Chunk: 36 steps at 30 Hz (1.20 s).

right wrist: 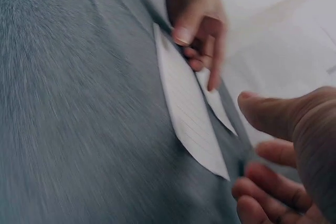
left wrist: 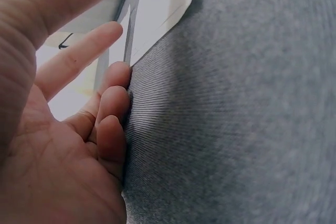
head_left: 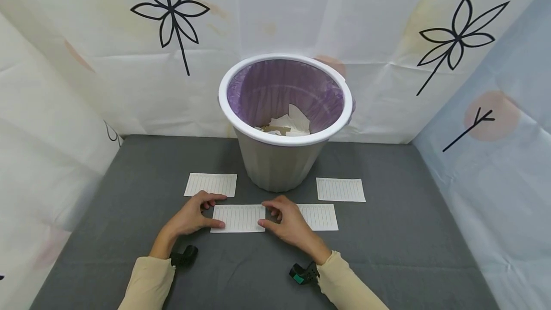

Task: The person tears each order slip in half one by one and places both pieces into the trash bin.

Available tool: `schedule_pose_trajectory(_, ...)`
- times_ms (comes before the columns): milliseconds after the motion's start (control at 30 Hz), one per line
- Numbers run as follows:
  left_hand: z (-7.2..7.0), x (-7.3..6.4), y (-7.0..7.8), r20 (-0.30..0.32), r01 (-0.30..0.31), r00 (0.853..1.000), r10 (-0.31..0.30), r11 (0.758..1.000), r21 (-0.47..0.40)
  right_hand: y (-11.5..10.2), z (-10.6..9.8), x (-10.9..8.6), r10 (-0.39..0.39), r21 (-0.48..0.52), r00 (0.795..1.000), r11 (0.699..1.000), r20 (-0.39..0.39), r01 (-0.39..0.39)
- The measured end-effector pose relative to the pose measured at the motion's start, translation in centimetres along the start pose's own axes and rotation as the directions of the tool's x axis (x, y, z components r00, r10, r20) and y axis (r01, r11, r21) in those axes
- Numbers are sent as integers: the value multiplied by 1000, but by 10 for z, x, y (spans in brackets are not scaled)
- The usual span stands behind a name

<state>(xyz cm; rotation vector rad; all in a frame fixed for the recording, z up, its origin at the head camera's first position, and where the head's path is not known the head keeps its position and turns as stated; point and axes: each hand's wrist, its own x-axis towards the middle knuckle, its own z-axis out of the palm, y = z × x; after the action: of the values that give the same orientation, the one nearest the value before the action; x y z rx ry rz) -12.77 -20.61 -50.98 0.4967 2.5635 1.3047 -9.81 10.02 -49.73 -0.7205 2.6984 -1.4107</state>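
Observation:
A lined white paper slip (head_left: 238,218) lies on the grey cloth between my two hands. My left hand (head_left: 193,214) is at its left end, thumb tip by the edge and index finger stretched toward the slip behind; the other fingers bend loosely. In the left wrist view, that hand (left wrist: 63,129) rests its fingertips by the cloth and pinches nothing. At the slip's right end is my right hand (head_left: 288,221), thumb and index finger spread. The right wrist view shows this hand (right wrist: 289,161) with loosely bent fingers, apart from the slip (right wrist: 186,108).
Behind the slips stands a grey bin (head_left: 280,161) with a white rim, a purple liner and paper scraps (head_left: 294,121). Other lined slips lie at back left (head_left: 211,184), back right (head_left: 341,189) and partly behind my right hand (head_left: 319,217). White patterned fabric walls surround the table.

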Motion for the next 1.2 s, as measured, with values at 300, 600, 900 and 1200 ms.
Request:
schedule_pose_trajectory(300, 1, -2, 4, 24, 2, 1000, -3, 1000, 15, -7, 29, 10, 56, -269, 998, 962, 35, -45)
schedule_pose_trajectory(600, 8, -3, 12, -16, -1, 1000, 3, 990, 140, -11, 33, 14, 110, -258, 994, 961, 12, -103)
schedule_pose_trajectory(900, 16, -5, 23, -40, 9, 999, -6, 998, 55, -13, 35, 17, 162, -192, 987, 969, 21, -155)
schedule_pose_trajectory(1200, 19, 1, 23, -57, 12, 998, -19, 993, -121, -13, 27, 16, 140, -15, 990, 990, -11, -140)
